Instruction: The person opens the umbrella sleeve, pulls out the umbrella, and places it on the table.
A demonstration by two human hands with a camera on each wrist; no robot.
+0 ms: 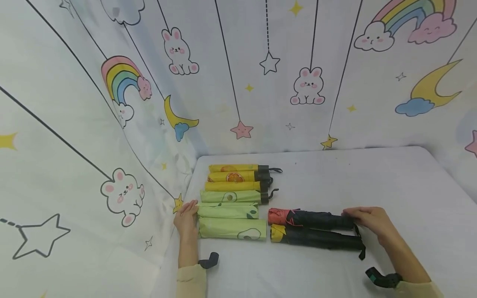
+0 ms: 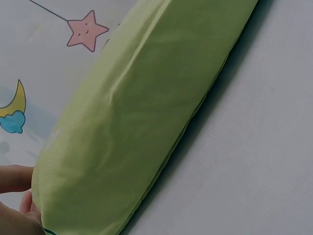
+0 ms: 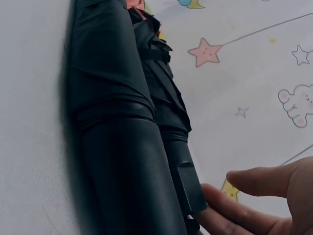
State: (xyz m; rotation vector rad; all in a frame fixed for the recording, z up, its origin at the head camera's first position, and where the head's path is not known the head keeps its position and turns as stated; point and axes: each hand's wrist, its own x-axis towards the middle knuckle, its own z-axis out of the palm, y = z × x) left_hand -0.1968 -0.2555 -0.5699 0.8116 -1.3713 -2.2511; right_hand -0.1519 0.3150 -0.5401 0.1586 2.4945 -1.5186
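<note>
Several folded umbrellas lie in a stack of rows on the white table. My left hand (image 1: pixel 187 219) is at the left ends of the lower green umbrellas, a middle one (image 1: pixel 228 210) and a front one (image 1: pixel 223 228) with an avocado print. In the left wrist view the fingers (image 2: pixel 14 178) touch the end of a green umbrella (image 2: pixel 127 117). My right hand (image 1: pixel 370 221) touches the handle end of a black umbrella with a red end (image 1: pixel 316 219); its thumb stands apart from the fingers (image 3: pixel 239 213). A black umbrella with a yellow end (image 1: pixel 320 238) lies in front.
Behind the lower green umbrellas lie another green umbrella (image 1: pixel 231 196) and three yellow ones, one with an orange-slice print (image 1: pixel 234 176). Their dark handles point right. A white curtain (image 1: pixel 220 107) printed with stars and rabbits borders the table (image 1: pixel 372 178) at the back and left.
</note>
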